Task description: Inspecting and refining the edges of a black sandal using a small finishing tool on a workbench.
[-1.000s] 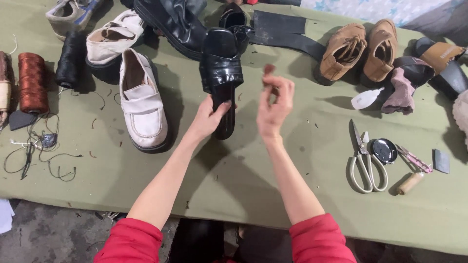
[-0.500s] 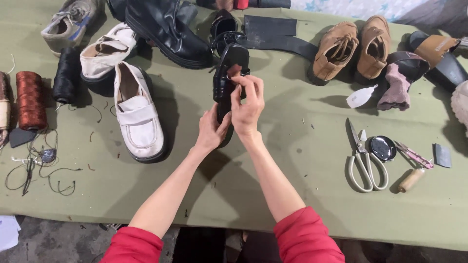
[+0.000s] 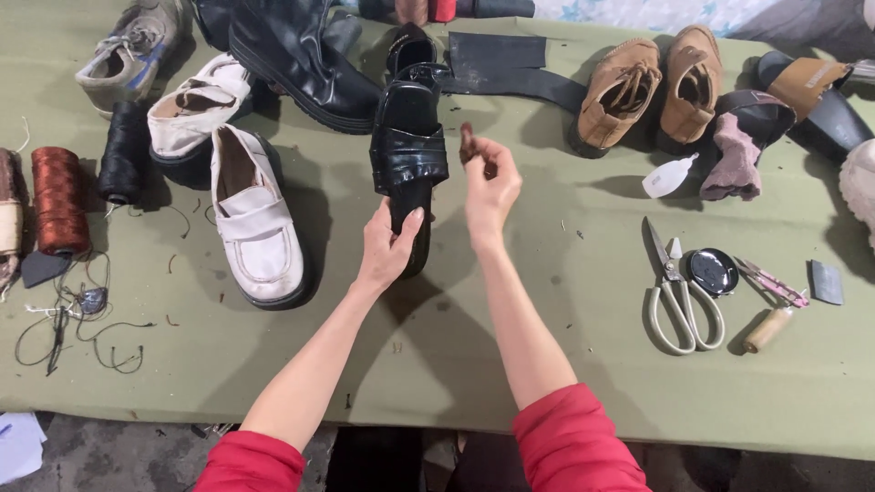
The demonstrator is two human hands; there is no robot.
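The green table (image 3: 565, 364) fills the view, its near edge running along six o'clock, and the widest open room lies at five o'clock from the hands, between the right forearm and the scissors (image 3: 676, 296). A tall black boot (image 3: 296, 59) lies at eleven o'clock, two white shoes (image 3: 251, 219) at nine, two tan shoes (image 3: 656, 91) at one o'clock and two dark sandals with tan straps at two. At centre stands the black shoe (image 3: 408, 146), toe pointing toward twelve. The left hand (image 3: 387, 251) wraps its heel end, thumb over the top and fingers curled loosely beneath, a light hold. The right hand (image 3: 490, 191) hovers just beside the shoe at three o'clock, not touching it, its fingers half curled with fingertips (image 3: 469, 146) pinched on a small dark brown piece (image 3: 467, 138) too small to name. Two thread spools, one rust (image 3: 59, 200) and one black (image 3: 123, 164), lie at nine o'clock. One pair of scissors, one small round black tin (image 3: 713, 271) and a wooden-handled tool (image 3: 767, 328) sit at four o'clock.
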